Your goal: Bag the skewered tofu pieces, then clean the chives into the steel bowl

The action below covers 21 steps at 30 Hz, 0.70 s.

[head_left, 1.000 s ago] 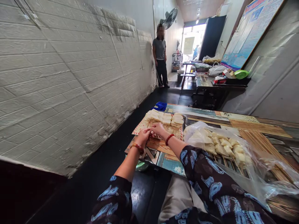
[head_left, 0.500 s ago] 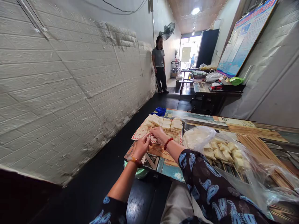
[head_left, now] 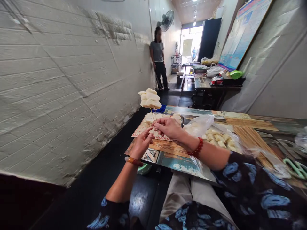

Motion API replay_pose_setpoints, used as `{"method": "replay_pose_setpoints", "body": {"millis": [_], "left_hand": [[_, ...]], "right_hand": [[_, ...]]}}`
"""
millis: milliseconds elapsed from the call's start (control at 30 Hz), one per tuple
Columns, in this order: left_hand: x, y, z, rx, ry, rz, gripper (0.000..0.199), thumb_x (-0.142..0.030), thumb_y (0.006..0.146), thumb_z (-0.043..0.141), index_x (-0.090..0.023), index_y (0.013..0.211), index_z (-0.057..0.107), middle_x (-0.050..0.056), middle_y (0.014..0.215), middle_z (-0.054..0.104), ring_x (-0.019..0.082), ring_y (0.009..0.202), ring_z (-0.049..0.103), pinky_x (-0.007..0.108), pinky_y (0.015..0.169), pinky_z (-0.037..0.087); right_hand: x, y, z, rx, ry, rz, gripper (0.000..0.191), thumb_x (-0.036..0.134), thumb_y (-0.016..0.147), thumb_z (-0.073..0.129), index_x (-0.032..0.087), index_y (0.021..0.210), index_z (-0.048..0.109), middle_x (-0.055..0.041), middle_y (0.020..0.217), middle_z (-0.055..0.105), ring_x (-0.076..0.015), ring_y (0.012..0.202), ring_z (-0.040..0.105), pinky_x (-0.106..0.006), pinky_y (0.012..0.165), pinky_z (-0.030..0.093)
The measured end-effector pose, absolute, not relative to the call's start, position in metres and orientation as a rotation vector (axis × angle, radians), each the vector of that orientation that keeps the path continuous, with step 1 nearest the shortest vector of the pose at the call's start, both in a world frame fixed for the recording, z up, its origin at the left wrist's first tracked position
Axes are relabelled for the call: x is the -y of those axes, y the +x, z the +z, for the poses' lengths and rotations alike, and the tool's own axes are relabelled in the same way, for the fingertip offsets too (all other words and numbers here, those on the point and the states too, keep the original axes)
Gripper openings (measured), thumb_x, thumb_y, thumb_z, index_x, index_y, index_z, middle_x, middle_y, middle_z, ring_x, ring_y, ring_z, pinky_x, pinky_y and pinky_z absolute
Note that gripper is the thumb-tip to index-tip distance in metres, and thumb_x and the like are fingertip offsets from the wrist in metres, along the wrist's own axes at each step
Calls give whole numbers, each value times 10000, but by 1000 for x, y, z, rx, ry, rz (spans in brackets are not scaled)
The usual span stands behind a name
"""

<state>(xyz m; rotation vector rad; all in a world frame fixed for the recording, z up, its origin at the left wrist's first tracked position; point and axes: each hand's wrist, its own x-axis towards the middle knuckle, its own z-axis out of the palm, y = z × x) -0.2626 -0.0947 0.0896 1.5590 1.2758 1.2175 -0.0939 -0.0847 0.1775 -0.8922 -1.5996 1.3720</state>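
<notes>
My right hand [head_left: 168, 127] pinches the thin sticks of some skewers [head_left: 150, 98], which stand upright above the table with pale, folded food pieces at their tops. My left hand [head_left: 143, 142] is just beside the lower ends of the sticks, its fingers curled and apart; no object shows in it. Behind the hands, more pale skewered pieces [head_left: 153, 117] lie on a red-and-white edged sheet [head_left: 137, 130]. To the right, a clear plastic bag [head_left: 199, 124] lies beside a pile of yellowish pieces [head_left: 222, 138].
Green-handled scissors [head_left: 296, 167] lie at the right of the patterned table [head_left: 172, 161]. A blue cloth [head_left: 161, 109] is at its far left corner. A person [head_left: 158, 59] stands by the left wall. A farther table [head_left: 201, 83] holds bags and a green bowl [head_left: 236, 74].
My right hand has lifted the skewers from the sheet, and they now stand upright above it. My left hand has moved slightly down and left. The view has shifted.
</notes>
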Motion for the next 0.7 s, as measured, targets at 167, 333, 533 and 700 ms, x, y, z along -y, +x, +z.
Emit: {"method": "replay_pose_setpoints", "body": {"millis": [167, 333, 533, 700], "left_hand": [[107, -225, 124, -1265, 1803, 1273, 530, -467, 886, 608, -136, 1300, 607, 87, 1008, 675, 170, 862, 616, 298, 758, 488], [124, -176, 159, -1083, 2175, 1322, 544, -503, 873, 618, -193, 1318, 571, 118, 1205, 625, 239, 1064, 604, 374, 856, 509], [122, -110, 168, -1046, 2370, 1317, 501, -457, 785, 717, -159, 1169, 593, 119, 1114, 631, 248, 1006, 607, 415, 886, 505], [119, -89, 177, -1088, 2047, 1244, 177, -323, 879, 570, -165, 842, 641, 42, 830, 654, 180, 817, 608, 330, 780, 498]], "right_hand": [[150, 8, 209, 1659, -963, 1187, 210, 306, 842, 653, 130, 941, 709, -2, 711, 659, -49, 510, 531, -168, 477, 432], [205, 103, 222, 1514, -1282, 878, 313, 424, 835, 691, 155, 989, 726, -14, 718, 654, -62, 507, 529, -176, 458, 422], [261, 165, 206, 1419, -1515, 1007, 391, 518, 780, 728, 158, 932, 728, -7, 646, 598, -67, 460, 473, -192, 427, 401], [284, 184, 171, 1320, -1396, 1494, 378, 515, 816, 701, 145, 893, 709, 12, 630, 555, -20, 422, 371, -162, 412, 316]]}}
